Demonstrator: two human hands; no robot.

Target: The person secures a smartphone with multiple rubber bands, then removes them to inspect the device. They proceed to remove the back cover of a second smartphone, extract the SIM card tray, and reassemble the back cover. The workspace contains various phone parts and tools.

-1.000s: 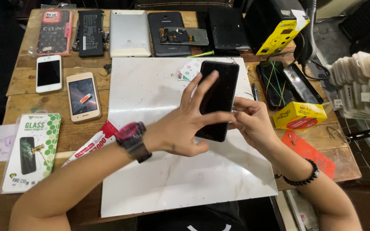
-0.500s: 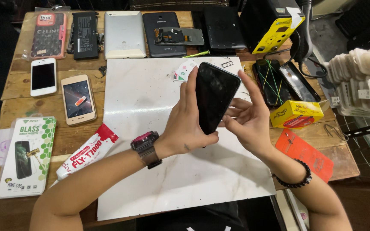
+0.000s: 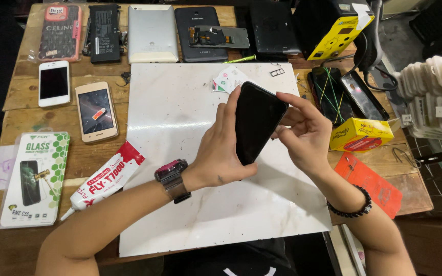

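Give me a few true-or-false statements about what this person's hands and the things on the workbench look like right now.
1. Both hands hold the black phone above the white board. True.
2. The left hand wears nothing at the wrist. False: a watch with a red face sits there.
3. The right hand has a dark bead bracelet at its wrist. True.
4. The glue tube lies on the white board. False: it lies on the wooden table, left of the board.
5. A yellow box sits right of the board. True.
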